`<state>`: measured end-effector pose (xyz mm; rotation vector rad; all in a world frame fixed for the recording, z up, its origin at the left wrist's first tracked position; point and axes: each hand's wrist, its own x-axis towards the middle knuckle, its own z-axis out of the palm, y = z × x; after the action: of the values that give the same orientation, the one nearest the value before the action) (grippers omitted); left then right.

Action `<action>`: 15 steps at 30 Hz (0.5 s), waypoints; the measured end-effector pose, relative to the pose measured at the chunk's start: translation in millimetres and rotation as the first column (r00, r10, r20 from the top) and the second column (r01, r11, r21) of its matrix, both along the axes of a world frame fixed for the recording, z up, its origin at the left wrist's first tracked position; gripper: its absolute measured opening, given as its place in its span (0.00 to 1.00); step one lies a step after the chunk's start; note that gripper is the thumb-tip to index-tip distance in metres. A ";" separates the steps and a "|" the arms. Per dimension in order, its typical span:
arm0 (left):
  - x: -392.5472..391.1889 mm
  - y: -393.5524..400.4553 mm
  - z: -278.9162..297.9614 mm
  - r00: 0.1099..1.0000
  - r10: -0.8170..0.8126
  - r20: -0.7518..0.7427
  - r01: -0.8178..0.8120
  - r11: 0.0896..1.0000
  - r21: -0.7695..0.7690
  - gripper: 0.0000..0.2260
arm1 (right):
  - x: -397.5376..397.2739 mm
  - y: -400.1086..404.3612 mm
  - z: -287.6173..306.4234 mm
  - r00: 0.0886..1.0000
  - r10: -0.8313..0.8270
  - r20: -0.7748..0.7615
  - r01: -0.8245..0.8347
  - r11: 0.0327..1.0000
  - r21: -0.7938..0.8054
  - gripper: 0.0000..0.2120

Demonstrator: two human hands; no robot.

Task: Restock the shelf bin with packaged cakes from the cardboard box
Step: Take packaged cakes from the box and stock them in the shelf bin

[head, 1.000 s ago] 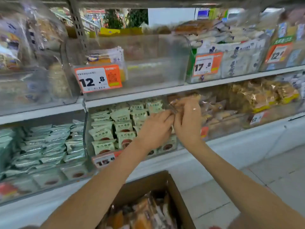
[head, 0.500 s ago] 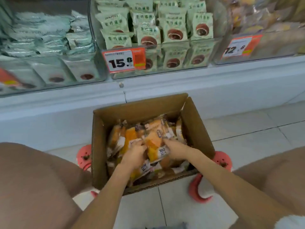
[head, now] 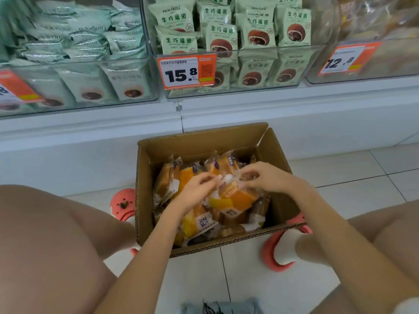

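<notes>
- Bare knees frame the near edge at 8 and 4 o'clock, with coral-pink clogs [head: 122,203] on the white tiled floor [head: 256,279] either side of the cardboard box [head: 204,143].
- Both hands are down inside the open box at the centre, on the heap of packaged cakes [head: 197,225] in clear orange-and-yellow wrappers.
- Left hand [head: 196,189]: fingers curled, pinching the crinkled top of one cake pack [head: 235,199].
- Right hand [head: 264,176]: fingers bent and pinching the same pack's top from its 3 o'clock side.
- Beyond the box, toward 12 o'clock, a clear shelf bin [head: 299,87] holds pale green packs behind a price tag [head: 187,72] reading 15.8.
- At 2 o'clock another clear bin [head: 362,79] carries a 12.8 tag [head: 344,58]; its contents are blurred.
</notes>
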<state>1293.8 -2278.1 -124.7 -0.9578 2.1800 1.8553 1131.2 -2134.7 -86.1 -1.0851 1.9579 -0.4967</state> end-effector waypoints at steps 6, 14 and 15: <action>5.9 -14.6 48.6 0.995 0.099 -0.004 -0.092 0.941 0.326 0.18 | 2.2 4.3 56.9 0.945 -0.249 0.212 0.288 0.941 -0.180 0.14; 12.3 -14.5 76.6 0.956 0.238 -0.171 -0.166 0.921 0.353 0.12 | 2.0 5.3 62.2 0.643 -0.449 0.620 0.682 0.704 -0.198 0.22; 12.5 -15.0 78.3 0.931 0.305 -0.199 -0.204 0.891 0.406 0.11 | 1.3 6.8 64.4 0.548 -0.405 0.732 0.735 0.651 -0.190 0.24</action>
<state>1306.3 -2293.1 -46.4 -1.0052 1.7656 2.5370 1132.5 -2127.9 -21.7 -0.3406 1.5344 -1.5972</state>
